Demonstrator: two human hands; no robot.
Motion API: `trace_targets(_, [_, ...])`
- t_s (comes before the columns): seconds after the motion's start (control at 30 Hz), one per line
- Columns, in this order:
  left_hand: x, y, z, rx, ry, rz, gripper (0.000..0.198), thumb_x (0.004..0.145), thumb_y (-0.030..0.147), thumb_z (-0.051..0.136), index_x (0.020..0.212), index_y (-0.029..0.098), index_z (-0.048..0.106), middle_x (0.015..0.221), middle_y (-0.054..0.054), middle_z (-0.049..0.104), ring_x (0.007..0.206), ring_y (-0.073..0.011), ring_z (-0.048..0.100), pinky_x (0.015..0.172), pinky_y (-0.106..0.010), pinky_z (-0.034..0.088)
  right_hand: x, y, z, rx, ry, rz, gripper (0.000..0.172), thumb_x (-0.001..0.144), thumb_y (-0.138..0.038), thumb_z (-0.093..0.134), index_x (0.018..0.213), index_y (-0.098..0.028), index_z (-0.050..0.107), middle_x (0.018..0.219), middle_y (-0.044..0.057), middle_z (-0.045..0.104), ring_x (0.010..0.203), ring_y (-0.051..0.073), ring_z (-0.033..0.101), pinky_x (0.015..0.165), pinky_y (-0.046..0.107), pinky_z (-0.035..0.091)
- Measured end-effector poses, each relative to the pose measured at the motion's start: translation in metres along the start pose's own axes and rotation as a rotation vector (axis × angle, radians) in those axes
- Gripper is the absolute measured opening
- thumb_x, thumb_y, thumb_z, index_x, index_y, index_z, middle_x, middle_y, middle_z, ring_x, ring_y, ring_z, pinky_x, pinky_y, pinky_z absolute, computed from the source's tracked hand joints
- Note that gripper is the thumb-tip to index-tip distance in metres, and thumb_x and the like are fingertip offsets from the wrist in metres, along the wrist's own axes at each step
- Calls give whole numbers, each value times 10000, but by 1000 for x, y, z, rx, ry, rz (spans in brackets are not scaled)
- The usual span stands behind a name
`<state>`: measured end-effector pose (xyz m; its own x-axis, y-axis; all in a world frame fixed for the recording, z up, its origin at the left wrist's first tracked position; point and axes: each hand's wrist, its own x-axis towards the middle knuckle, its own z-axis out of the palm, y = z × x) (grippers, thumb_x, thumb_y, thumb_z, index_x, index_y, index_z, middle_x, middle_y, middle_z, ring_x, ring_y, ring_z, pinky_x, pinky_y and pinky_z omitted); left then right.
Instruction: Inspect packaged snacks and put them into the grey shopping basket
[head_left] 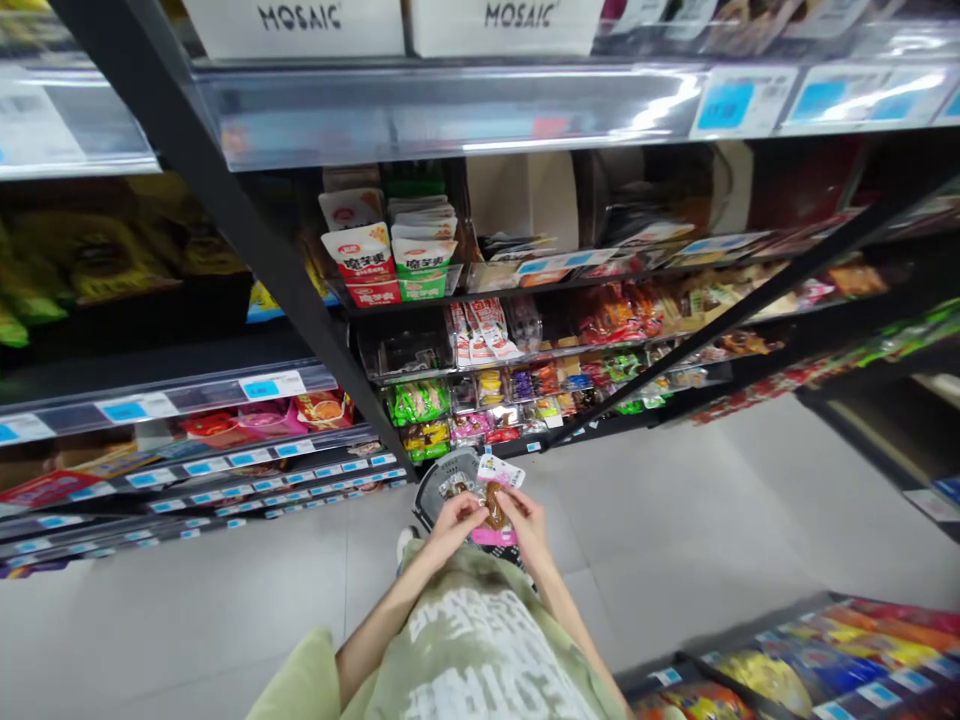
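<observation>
A snack packet (494, 508) is held in front of my waist, with a white top, a clear middle showing brown food and a pink lower edge. My left hand (458, 519) pinches its left side with bent fingers. On the opposite edge, my right hand (526, 522) grips it between thumb and fingers. Below and behind the packet stands a grey shopping basket (425, 492), partly hidden by my hands. Some small packaged items (454, 485) lie inside it, too small to name.
Shelves of snacks rise ahead, including red and green pouches (424, 255) and green packets (418, 402). A dark slanted post (247, 220) stands at left. Grey tiled floor (645, 520) extends to the right. Another shelf with bagged snacks (825, 660) is at the lower right.
</observation>
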<state>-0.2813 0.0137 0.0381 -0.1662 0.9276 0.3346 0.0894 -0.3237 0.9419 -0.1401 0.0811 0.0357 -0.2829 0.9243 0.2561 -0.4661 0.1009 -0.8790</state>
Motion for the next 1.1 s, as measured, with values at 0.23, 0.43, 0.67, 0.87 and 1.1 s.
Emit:
trace_targets(0.23, [4,5,6,8,5,13,346,809,471,737,822,159,588,733,8,564,690,-128,544,663,-230,425,1,3,-4,6,-21,-36,417,719,-526,809,944,-174,805,918,82,772,842,247,682,821,343,526])
trace_targets(0.43, [2,4,8,23,-27,33,347,823,457,727,791,160,552,734,14,541,679,-115,514,656,-224,396,-1,11,-4,21,-7,-82,411,825,-551,707,915,-157,785,809,40,727,746,190,605,713,274,460])
trace_targets(0.67, [-1,1,8,4,-17,18,369,825,477,722,792,157,543,728,15,547,678,-116,498,658,-226,381,0,18,-6,5,-14,-99,407,819,-547,711,856,-146,771,734,28,675,682,169,524,662,270,413])
trace_targets(0.87, [-4,2,10,-85,-11,-29,351,821,465,724,790,160,552,749,6,563,699,-125,499,674,-232,381,-3,18,-3,48,-3,-73,415,796,-556,726,759,-144,761,679,17,656,630,155,496,619,263,393])
trace_targets(1.1, [-2,-6,9,-195,19,-58,312,790,390,756,769,155,551,752,14,512,698,-116,455,656,-220,342,0,28,-6,67,34,-54,393,781,-534,741,788,-143,777,724,33,698,652,165,531,653,276,417])
